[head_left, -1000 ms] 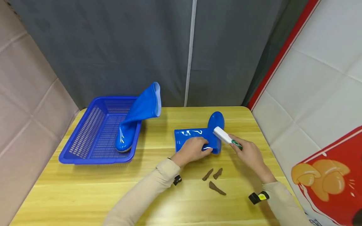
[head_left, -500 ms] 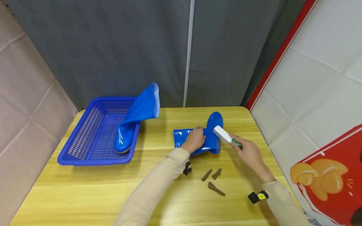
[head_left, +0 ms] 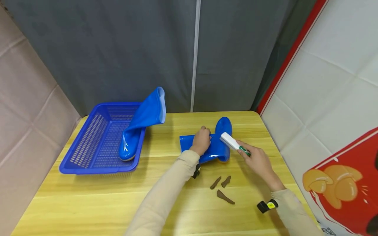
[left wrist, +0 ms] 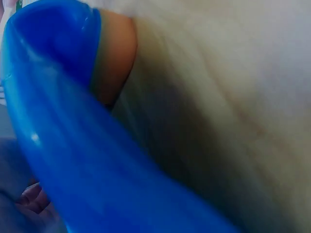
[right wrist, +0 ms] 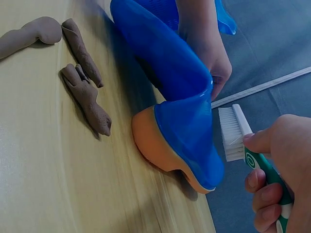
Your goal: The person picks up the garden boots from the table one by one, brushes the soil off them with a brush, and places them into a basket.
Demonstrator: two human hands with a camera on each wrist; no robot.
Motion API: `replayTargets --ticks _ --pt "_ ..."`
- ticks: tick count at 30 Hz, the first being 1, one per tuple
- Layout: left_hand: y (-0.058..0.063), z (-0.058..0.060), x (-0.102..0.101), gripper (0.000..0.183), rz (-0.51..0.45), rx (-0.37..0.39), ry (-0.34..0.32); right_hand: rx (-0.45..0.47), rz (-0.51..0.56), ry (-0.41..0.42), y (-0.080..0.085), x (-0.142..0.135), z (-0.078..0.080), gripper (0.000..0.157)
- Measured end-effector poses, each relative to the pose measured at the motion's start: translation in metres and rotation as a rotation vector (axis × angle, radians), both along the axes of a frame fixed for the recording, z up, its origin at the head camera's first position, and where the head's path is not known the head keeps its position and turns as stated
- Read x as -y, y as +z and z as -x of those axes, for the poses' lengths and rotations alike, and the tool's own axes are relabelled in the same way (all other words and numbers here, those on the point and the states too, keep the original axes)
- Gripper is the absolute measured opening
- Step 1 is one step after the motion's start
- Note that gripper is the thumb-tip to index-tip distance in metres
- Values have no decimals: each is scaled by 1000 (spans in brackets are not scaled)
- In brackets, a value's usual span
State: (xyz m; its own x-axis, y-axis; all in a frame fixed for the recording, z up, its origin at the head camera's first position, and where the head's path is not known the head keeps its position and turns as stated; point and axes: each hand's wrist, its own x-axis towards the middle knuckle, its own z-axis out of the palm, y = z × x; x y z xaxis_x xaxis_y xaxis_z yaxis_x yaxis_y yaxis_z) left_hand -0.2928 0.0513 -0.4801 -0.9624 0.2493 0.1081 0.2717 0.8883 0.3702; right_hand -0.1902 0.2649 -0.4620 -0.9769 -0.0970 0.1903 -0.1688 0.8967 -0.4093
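Note:
A glossy blue rain boot (head_left: 218, 150) with an orange sole (right wrist: 154, 141) rests on the table, its shaft bent over to the left and its toe pointing away. My left hand (head_left: 201, 141) lies across the shaft with its fingers curled over the far side. In the left wrist view, the shaft (left wrist: 97, 155) hides most of that hand. My right hand (head_left: 258, 160) grips a white and green scrub brush (head_left: 231, 142) by its handle, thumb on top. The bristles (right wrist: 230, 133) face the boot, and the right wrist view shows a gap between them.
A second blue boot (head_left: 146, 114) leans out over the right side of a blue plastic basket (head_left: 98, 168) at the left. Several brown clay-like pieces (head_left: 225, 197) lie on the wooden table (head_left: 97, 206) in front of the boot. A grey curtain (head_left: 118, 49) hangs behind the table.
My left hand has moved from the near side of the boot's shaft up and over it, to its far side. The right hand and scrub brush have shifted slightly left.

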Motion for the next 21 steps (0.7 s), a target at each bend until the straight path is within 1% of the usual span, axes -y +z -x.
replayTargets --ticks 3,5,7,10,13,16,17,18,21 --pt "9 5 2 17 67 -37 -19 -6 11 2 2 0 0 42" --pt "19 9 3 17 133 -78 -42 -20 17 2 4 0 -1 42" --pt "34 14 2 17 194 -118 -64 -35 22 0 6 -1 -1 42" --pt "60 18 0 17 301 -210 -104 -57 20 -1 9 -3 0 42" --pt "86 19 -4 17 407 -329 -165 -76 20 2 11 -4 0 42" --pt "106 20 -6 22 508 -448 -210 -86 19 5 13 -4 1 42" --pt "110 21 -7 23 537 -478 -217 -87 20 8 13 -3 1 41" --pt "113 21 -7 23 562 -491 -224 -84 21 8 13 -3 1 41" --pt "114 19 -7 22 635 -489 -259 -61 18 11 12 -2 0 42"
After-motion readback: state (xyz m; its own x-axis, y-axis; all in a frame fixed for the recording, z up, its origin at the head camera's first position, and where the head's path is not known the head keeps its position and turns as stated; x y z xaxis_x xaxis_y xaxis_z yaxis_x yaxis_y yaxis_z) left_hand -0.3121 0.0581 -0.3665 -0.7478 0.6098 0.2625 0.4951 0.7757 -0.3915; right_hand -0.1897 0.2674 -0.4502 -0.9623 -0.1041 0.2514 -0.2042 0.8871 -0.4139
